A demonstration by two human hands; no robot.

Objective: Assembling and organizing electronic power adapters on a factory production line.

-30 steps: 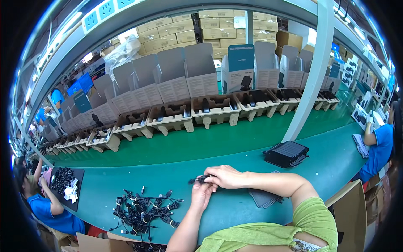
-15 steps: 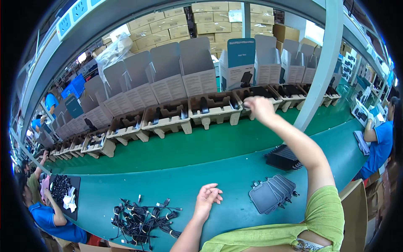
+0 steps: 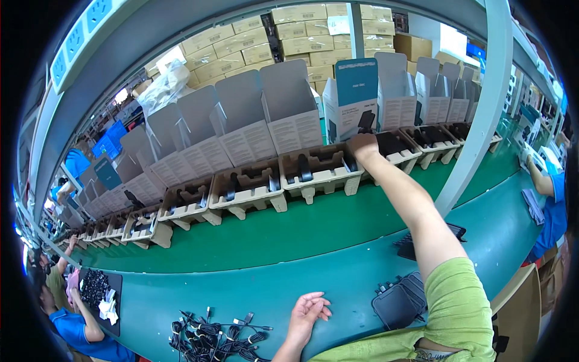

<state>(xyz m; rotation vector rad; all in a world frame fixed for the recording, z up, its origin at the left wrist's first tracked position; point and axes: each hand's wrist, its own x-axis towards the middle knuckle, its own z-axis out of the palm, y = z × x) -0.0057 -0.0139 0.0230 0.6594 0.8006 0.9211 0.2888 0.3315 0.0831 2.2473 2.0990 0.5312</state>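
Green tabletop [image 3: 271, 289] near, left hand [image 3: 310, 311] empty, fingers relaxed; right hand [image 3: 363, 145], grip hidden, should clear the far tray's [image 3: 405, 160] rim.

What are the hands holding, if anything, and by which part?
The left hand, loosely open, holds nothing. The right hand is at a brown tray, its fingertips hidden, so whether it holds anything cannot be told.

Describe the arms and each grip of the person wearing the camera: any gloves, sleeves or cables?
These are human arms, with no cables visible. The left grip is an ungloved hand, and the visible left forearm is bare. The right grip shows no glove either. The right arm has a short, lime-green cloth sleeve ending above the elbow.
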